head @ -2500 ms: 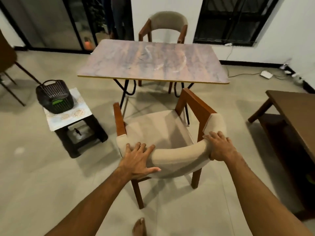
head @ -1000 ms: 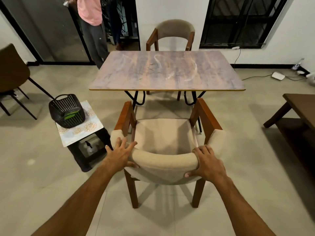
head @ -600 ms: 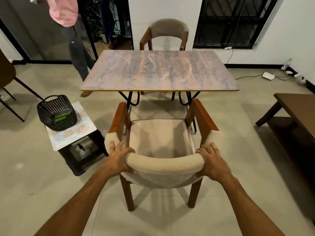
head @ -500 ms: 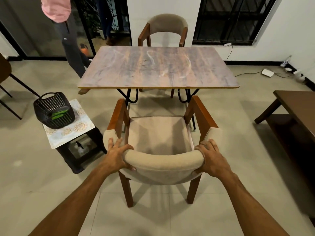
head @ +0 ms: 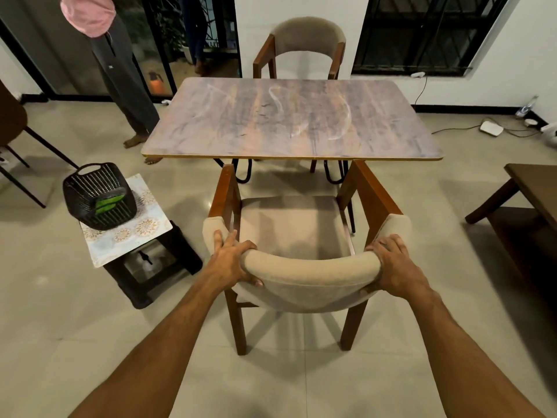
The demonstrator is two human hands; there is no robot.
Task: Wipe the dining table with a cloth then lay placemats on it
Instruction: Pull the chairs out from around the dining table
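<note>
Left grip (head: 230,260) and right grip (head: 394,267) both clenched round padded backrest of chair (head: 307,276), fingers over top.
Versus 0.5 s ago: chair nearer to desk (head: 289,119), armrest fronts now just at its near edge; grips at same places on backrest.
Desk at 12 o'clock from grips, apart from them, white smear marks on top.
Black basket (head: 98,196) on patterned mat (head: 129,236) on stool, 10 o'clock from left grip.
Person in pink top (head: 120,70) beside desk's far-left corner.

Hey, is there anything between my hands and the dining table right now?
Yes. The armchair that the left hand and right hand grip by its backrest stands directly between them and the near edge of the dining table.
</note>
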